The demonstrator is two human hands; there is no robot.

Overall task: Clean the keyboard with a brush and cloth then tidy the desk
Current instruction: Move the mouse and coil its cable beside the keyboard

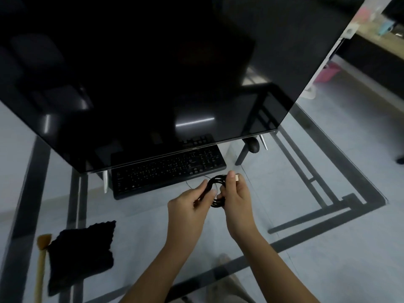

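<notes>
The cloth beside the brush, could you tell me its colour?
Black, seen in the head view: cloth.

A single head-worn camera looks steeply forward and down over the glass table (284, 189), close above both forearms. The monitor (153, 73) fills the far half; the floor shows through the glass.

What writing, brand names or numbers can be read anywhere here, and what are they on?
None can be read.
Keyboard: pale key legends show, but they are too small and blurred to read.
Monitor: dark screen showing only reflections, no visible brand mark.
Coiled cable held in both hands, cloth and brush: no text visible.
</notes>
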